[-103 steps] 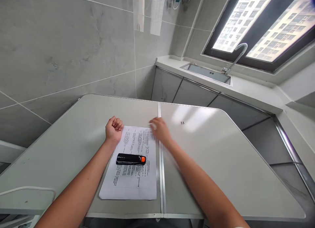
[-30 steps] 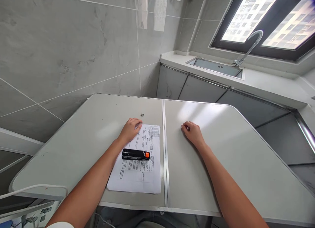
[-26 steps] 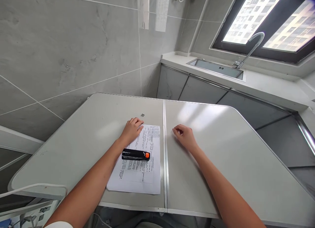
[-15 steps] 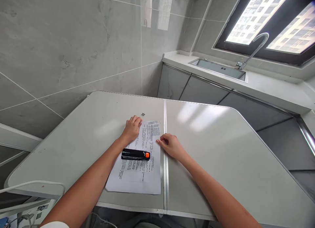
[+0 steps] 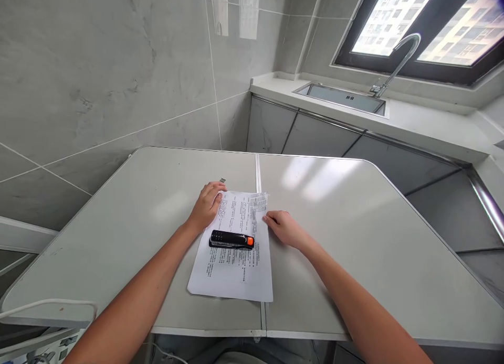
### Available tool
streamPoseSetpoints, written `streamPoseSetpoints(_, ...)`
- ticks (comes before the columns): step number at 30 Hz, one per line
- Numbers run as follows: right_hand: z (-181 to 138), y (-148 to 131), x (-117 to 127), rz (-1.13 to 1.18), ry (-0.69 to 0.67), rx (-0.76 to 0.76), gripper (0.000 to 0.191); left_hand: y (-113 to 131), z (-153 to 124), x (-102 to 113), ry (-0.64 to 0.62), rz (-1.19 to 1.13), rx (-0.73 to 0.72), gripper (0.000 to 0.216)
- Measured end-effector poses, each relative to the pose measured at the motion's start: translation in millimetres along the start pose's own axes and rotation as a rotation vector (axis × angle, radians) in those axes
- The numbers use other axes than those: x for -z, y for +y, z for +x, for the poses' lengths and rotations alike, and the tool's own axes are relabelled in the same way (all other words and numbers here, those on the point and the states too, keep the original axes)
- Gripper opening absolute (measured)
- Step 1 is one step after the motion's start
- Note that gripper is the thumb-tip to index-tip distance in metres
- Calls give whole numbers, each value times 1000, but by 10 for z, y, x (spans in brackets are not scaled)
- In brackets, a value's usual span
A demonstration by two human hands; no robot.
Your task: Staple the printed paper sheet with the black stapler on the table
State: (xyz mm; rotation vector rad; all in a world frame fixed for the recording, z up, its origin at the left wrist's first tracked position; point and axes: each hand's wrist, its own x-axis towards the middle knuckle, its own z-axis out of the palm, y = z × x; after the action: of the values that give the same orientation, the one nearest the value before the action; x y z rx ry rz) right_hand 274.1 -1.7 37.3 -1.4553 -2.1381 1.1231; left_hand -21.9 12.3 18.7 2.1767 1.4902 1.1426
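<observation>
A stack of printed paper sheets (image 5: 228,275) lies on the table, across its centre seam. On the sheets rests a black stapler (image 5: 228,239) with an orange end pointing right. My left hand (image 5: 207,204) is closed at the top left corner of the sheets, its thumb along their edge. Opposite it, my right hand (image 5: 284,226) pinches the right edge near the top. Just beyond my left fingertips sits a small strip of staples (image 5: 222,180). How many sheets there are, I cannot tell.
The pale table (image 5: 334,280) has a metal seam down its middle. Behind it on the right are a counter with a sink (image 5: 342,99) and a faucet (image 5: 405,54) below a window. A tiled wall (image 5: 118,65) stands behind the left side. A white cable rack (image 5: 47,303) borders the lower left.
The sheets, with the stapler on them, have shifted right over the seam. My right hand's fingers have closed on the right edge. My left hand keeps to the top left corner.
</observation>
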Motion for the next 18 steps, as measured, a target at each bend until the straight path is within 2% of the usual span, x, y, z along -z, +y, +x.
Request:
streamPoseSetpoints(5,-1,122,124,-143,22,-40,43,3,-22,-41,-109,-73,-7,27)
streamPoseSetpoints(10,8,231,216,-201,45,-60,42,57,-37,-39,-132,-166,9,30)
streamPoseSetpoints(16,3,270,245,-287,193,-99,38,90,-80,-71,-217,-142,69,25)
streamPoseSetpoints(18,-31,175,236,-263,277,-4,31,88,-92,-76,-237,-133,69,24)
